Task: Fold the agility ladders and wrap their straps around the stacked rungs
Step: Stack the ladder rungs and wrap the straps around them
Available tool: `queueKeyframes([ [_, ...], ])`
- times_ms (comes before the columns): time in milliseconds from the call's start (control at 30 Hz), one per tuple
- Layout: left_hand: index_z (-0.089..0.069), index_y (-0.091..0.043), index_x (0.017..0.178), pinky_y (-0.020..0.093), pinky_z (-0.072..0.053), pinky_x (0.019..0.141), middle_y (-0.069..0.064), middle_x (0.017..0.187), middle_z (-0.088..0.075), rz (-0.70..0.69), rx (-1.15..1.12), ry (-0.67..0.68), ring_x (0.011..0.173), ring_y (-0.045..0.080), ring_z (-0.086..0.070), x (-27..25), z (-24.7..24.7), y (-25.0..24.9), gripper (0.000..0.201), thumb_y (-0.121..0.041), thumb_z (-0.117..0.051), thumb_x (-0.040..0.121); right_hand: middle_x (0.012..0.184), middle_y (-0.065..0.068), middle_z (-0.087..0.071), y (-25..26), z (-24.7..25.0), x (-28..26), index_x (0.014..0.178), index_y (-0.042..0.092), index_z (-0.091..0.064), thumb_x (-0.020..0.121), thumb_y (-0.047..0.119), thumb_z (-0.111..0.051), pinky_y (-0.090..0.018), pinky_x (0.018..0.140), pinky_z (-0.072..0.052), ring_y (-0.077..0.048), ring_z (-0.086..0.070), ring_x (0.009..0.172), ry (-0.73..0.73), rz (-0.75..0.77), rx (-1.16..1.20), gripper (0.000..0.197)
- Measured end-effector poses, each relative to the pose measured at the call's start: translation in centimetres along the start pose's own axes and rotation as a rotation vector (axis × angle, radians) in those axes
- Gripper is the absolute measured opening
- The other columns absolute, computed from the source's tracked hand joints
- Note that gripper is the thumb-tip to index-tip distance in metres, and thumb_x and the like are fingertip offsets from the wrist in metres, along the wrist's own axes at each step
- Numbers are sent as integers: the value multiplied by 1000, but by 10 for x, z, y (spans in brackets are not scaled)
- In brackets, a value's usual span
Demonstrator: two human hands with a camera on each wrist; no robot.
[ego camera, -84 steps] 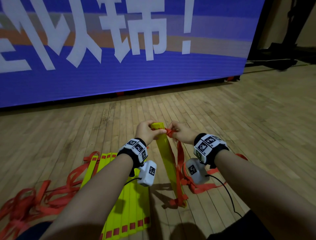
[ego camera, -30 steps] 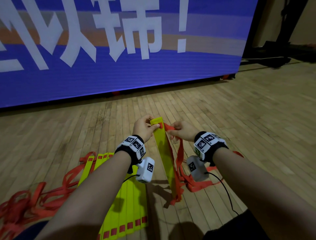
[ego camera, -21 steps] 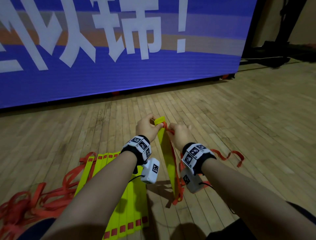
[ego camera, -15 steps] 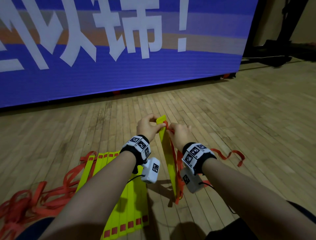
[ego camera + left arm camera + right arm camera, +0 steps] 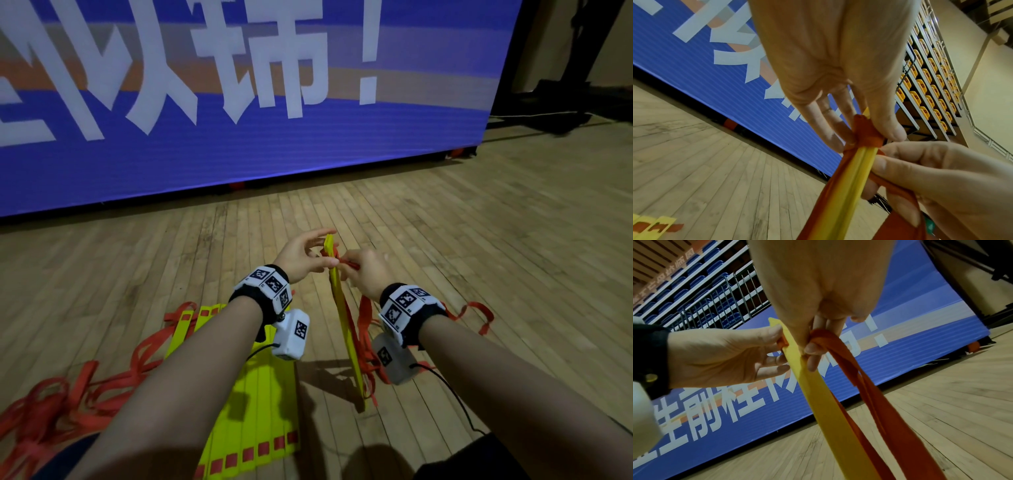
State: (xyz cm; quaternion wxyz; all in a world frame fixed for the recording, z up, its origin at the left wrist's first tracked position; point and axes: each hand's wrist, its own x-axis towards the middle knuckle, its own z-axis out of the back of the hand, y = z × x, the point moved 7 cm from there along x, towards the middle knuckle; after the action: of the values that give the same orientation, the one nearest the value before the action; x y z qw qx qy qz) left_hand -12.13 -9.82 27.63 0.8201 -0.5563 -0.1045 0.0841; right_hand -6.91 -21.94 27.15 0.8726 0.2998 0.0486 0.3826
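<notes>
A stack of yellow rungs [image 5: 343, 322] stands on end on the wooden floor, edge-on to me, with a red strap [image 5: 363, 317] hanging down its right side. My left hand [image 5: 305, 257] pinches the stack's top between thumb and fingertips, the thumb over a red strap wrap [image 5: 866, 133]. My right hand [image 5: 366, 274], just right of the top, has its fingers curled round the red strap [image 5: 869, 386] and holds it against the yellow stack [image 5: 830, 410]. The loose strap trails down to the floor.
A second ladder lies flat at the lower left, its yellow rungs [image 5: 253, 411] side by side and its red straps [image 5: 68, 404] tangled on the floor. A red strap end [image 5: 478, 313] lies to the right. A big blue screen [image 5: 239, 154] stands behind.
The stack has turned edge-on. My right hand moved in to the stack's top with the strap. My left fingers have spread out from a closed grip to a fingertip pinch.
</notes>
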Motion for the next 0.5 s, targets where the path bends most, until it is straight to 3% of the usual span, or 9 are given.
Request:
queueKeyframes([
  [100, -58, -23, 115, 21, -54, 66, 0, 110, -65, -4, -14, -61, 67, -2, -64, 2, 1, 1, 44, -6, -75, 79, 76, -1, -69, 0, -5, -2, 82, 22, -62, 97, 22, -49, -45, 103, -34, -18, -62, 80, 39, 33, 53, 20],
  [200, -60, -16, 118, 19, -53, 63, -3, 101, -67, 7, -11, -131, 72, 0, -65, 4, 2, 1, 45, -6, -77, 77, 76, -2, -70, -4, -6, -2, 90, 17, -69, 96, 22, -51, -47, 96, -43, -18, -63, 74, 8, 22, 97, 19],
  [300, -62, -11, 117, 26, -57, 71, 4, 103, -68, 28, -11, -234, 85, 9, -66, 6, 7, 6, 49, -9, -82, 72, 65, 4, -64, -4, -10, -4, 83, 19, -67, 95, 21, -53, -48, 95, -43, -16, -61, 68, 14, 19, 130, 18],
  [400, -64, -10, 113, 32, -59, 74, 3, 99, -66, 42, 7, -318, 94, 17, -64, 6, 11, 10, 53, -14, -86, 66, 68, -3, -65, -5, -13, -2, 81, 9, -67, 90, 27, -60, -44, 92, -44, -20, -61, 72, 0, 2, 144, 21],
  [500, -63, -10, 115, 30, -59, 75, 3, 102, -65, 21, 34, -295, 96, 11, -63, 5, 9, 6, 54, -14, -86, 66, 75, -3, -68, -9, -14, 3, 79, 15, -64, 89, 35, -62, -32, 86, -28, -21, -60, 84, -58, -26, 62, 23],
])
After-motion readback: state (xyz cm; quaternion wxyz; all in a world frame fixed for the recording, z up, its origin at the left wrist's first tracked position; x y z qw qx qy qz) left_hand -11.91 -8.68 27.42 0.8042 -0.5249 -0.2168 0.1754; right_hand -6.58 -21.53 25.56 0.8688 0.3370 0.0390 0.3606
